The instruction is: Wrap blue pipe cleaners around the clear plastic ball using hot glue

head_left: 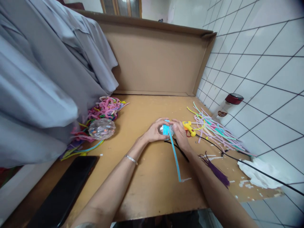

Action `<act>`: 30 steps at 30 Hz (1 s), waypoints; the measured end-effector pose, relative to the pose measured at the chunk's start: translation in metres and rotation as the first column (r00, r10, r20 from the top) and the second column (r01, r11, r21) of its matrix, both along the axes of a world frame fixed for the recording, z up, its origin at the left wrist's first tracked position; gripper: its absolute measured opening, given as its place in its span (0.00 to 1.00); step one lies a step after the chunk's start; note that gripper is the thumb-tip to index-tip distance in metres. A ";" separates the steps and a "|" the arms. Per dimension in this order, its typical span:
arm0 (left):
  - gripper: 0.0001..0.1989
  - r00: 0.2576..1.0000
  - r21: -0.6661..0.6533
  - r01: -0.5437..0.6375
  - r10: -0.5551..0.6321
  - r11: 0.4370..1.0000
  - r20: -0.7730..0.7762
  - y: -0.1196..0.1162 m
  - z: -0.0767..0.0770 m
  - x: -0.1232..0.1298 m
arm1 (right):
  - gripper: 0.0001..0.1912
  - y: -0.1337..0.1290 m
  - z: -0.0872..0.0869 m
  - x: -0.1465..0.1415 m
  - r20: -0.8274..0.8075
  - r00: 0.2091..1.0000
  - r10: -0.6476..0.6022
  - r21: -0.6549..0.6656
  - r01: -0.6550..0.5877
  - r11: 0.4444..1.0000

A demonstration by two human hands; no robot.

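Near the middle of the table, a small clear plastic piece (161, 129) is held between both hands. A light blue pipe cleaner (174, 155) wraps around it in several turns, and its long free end hangs toward the table's front edge. My left hand (155, 130) curves around the left side, fingers at the top and thumb below. My right hand (180, 133) closes on the right side, its thumb close to the blue wraps. Just right of that hand lies a yellow glue gun (189, 128). Black strips (181, 150) lie partly under my right hand.
Pink and mixed pipe cleaners (108, 109) and a clear ribbed ball (102, 129) lie left, near a black phone (67, 190). At right are loose pipe cleaners (220, 133), a red-lidded jar (224, 109), purple tassel (217, 171), white tissue (260, 172) and black cord (249, 165). Cardboard (154, 60) stands behind.
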State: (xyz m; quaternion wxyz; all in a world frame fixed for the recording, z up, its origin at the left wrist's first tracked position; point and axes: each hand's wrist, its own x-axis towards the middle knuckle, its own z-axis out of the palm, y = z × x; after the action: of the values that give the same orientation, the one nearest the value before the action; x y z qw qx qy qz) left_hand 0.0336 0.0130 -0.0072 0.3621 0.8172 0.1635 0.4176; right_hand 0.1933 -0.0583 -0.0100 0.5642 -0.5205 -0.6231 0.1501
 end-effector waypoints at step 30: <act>0.25 1.000 -0.009 -0.027 0.027 1.000 -0.010 0.000 0.003 0.000 | 0.11 -0.011 0.008 -0.004 0.183 0.980 -0.076 0.208 0.037 0.977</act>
State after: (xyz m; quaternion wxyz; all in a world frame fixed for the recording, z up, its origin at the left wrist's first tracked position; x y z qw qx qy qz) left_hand 0.0335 0.0128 -0.0042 0.3595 0.8153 0.1780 0.4176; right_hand 0.1888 -0.0695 -0.0021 0.5566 -0.4894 -0.6711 0.0193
